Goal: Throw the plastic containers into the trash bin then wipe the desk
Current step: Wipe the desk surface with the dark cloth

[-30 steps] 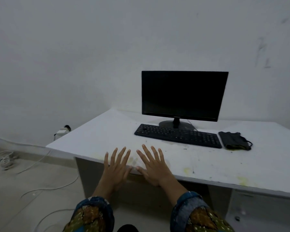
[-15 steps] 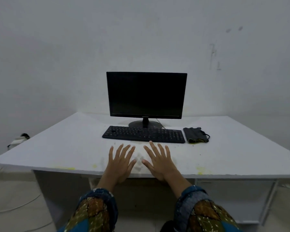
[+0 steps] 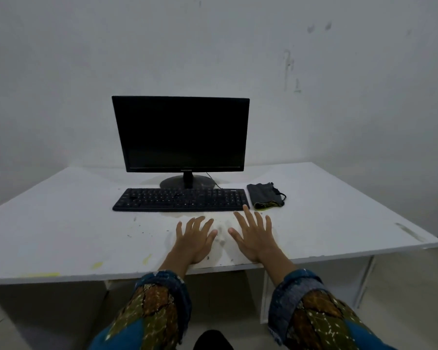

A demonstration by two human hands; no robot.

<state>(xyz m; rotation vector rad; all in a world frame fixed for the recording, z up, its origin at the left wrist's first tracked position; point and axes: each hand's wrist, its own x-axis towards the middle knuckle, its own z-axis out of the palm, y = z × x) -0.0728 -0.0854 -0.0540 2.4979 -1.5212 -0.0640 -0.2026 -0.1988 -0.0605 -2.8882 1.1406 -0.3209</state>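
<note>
- Pale, scuffed wall [image 3: 61, 72] backs a white desk [image 3: 61, 223], and the desk top fills the middle of your view.
- Your left hand [image 3: 194, 241] lies palm down on the desk near its front edge. Its fingers are straight and fanned, and it holds nothing.
- Your right hand [image 3: 254, 238] lies just beside it, also flat with the fingers spread and nothing in its grasp. A strip of smudged desk shows between your two thumbs.
- Your right fingertips come close to the front right corner of the keyboard [image 3: 180, 199]. I cannot tell whether they touch it.
- That black keyboard lies across the middle of the desk, just beyond both hands.
- Right behind it, a black monitor [image 3: 182, 132] stands upright on a round foot, its screen dark.
- You have a folded dark grey cloth [image 3: 263, 197] with a yellow-green edge lying just right of the keyboard, apart from your right hand.
- Dark specks and grey smears mark the desk around your hands, and yellow marks [image 3: 96, 265] sit near the front edge on the left.
- Your patterned sleeves [image 3: 149, 311] with blue cuffs cover both forearms below the desk edge.
</note>
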